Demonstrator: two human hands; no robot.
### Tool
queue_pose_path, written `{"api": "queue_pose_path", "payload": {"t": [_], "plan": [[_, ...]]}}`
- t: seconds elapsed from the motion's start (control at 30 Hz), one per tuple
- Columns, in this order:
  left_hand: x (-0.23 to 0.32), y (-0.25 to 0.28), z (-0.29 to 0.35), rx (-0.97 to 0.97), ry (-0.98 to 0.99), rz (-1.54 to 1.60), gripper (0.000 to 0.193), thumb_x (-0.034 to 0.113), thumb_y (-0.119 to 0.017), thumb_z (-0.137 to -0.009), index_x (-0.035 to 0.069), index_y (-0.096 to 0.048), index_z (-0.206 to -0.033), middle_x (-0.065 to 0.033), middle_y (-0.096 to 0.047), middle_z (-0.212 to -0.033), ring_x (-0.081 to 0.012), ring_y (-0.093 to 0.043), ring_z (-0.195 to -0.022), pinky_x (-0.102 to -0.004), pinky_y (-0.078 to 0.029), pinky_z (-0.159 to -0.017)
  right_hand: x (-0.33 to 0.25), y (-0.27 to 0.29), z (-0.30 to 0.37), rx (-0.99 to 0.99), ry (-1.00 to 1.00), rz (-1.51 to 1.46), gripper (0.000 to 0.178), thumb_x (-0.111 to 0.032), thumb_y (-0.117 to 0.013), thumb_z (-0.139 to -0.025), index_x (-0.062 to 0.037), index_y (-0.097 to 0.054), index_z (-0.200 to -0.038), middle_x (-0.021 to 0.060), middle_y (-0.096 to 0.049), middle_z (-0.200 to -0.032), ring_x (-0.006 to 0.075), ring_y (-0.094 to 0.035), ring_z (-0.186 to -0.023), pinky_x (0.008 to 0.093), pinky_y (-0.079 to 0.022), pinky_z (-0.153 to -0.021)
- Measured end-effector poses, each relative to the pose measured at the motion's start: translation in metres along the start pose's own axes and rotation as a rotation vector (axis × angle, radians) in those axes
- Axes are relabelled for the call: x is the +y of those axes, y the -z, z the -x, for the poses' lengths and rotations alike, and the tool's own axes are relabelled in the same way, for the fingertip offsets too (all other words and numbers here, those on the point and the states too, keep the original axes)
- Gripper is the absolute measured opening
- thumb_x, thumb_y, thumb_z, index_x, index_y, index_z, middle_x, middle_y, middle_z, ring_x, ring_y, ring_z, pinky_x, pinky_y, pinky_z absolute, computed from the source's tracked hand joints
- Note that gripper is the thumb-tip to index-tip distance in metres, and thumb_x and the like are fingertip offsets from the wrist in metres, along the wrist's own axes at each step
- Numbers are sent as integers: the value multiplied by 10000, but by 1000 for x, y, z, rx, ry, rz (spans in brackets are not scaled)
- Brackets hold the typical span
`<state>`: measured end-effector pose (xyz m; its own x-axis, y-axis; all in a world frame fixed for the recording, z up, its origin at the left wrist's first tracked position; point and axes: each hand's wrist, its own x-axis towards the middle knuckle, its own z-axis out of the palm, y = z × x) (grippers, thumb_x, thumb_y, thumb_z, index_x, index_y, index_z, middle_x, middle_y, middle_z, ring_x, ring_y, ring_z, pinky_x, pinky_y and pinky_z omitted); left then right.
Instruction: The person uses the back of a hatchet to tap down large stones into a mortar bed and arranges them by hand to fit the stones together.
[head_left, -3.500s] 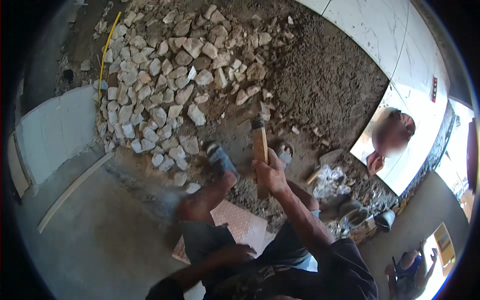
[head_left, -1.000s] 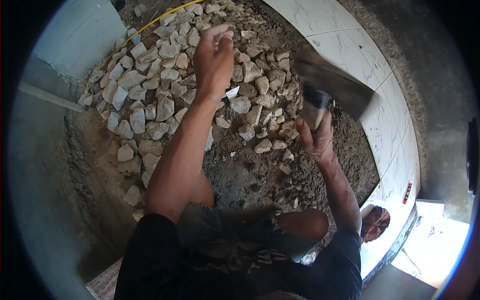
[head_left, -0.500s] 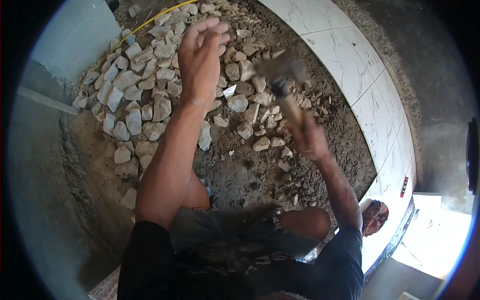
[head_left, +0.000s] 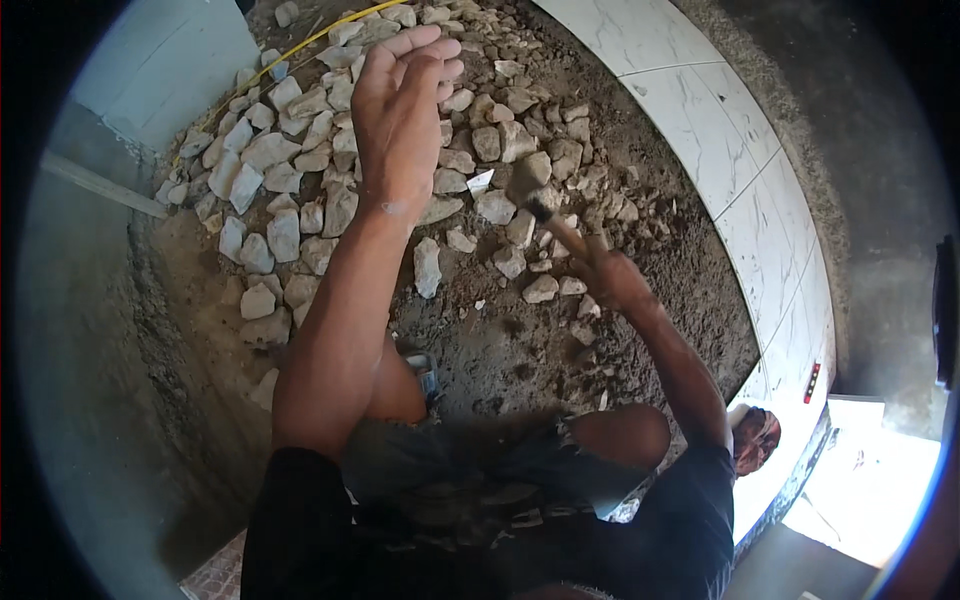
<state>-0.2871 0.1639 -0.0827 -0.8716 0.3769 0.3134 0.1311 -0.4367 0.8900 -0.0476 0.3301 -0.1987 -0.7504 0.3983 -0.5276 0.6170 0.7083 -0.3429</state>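
Observation:
My right hand (head_left: 620,281) is wrapped around the wooden handle of a hammer (head_left: 566,235). The hammer's blocky head, dusty and grey-brown, is over or against the broken stones (head_left: 495,207) in the middle; contact is hard to tell. My left hand (head_left: 402,110) is raised over the stone bed with its fingers stretched out, slightly bent and apart, holding nothing. Under and around it lie pale rough stones (head_left: 270,152), packed on brown soil. A small white pointed chip (head_left: 480,181) lies between my two hands.
White marble-patterned tiles (head_left: 690,115) curve along the right, with a small red strip (head_left: 812,383) on them. A yellow hose or cord (head_left: 330,30) crosses behind the stones. Grey wall (head_left: 90,330) and a pale slab (head_left: 175,65) stand at left. Dark loose soil (head_left: 490,345) lies before my knees.
The hammer has swung down and to the left, its head now lower over the stones. My left hand has stayed nearly where it was.

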Motion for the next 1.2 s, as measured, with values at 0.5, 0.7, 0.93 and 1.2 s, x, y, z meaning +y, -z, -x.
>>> {"api": "queue_pose_path", "payload": {"t": [0.5,0.7,0.93,1.2], "plan": [[-8,5,1,-2,44,77,245,143,-510,-918,19,-537,-1128,-105,-632,-1053,-190,-626,-924,-304,-472,-799,17,-54,-18,153,264,181,337,-234,-517,-935,-19,-408,-1170,239,-603,-876,282,-647,-746,417,-559,-628],[-9,-11,-2,24,119,152,227,121,-499,-917,20,-536,-1116,-110,-631,-1051,-185,-626,-927,-285,-480,-790,-21,-18,-7,1064,706,-80,301,-203,-531,-923,6,-398,-1094,170,-583,-738,325,-605,-585,435,-502,-517],[-8,-13,1,-10,143,132,237,128,-491,-920,16,-537,-1124,-122,-630,-1055,-193,-616,-924,-306,-477,-803,83,-96,-44,34,168,63,328,-240,-502,-921,20,-415,-1101,250,-610,-880,391,-623,-762,463,-487,-603],[-2,-7,1,-44,189,163,218,121,-484,-925,14,-540,-1106,-122,-623,-1041,-196,-618,-922,-311,-473,-802,-4,-16,-33,496,292,-241,357,-174,-529,-902,-6,-372,-1176,243,-589,-980,353,-631,-622,464,-520,-542]]}}
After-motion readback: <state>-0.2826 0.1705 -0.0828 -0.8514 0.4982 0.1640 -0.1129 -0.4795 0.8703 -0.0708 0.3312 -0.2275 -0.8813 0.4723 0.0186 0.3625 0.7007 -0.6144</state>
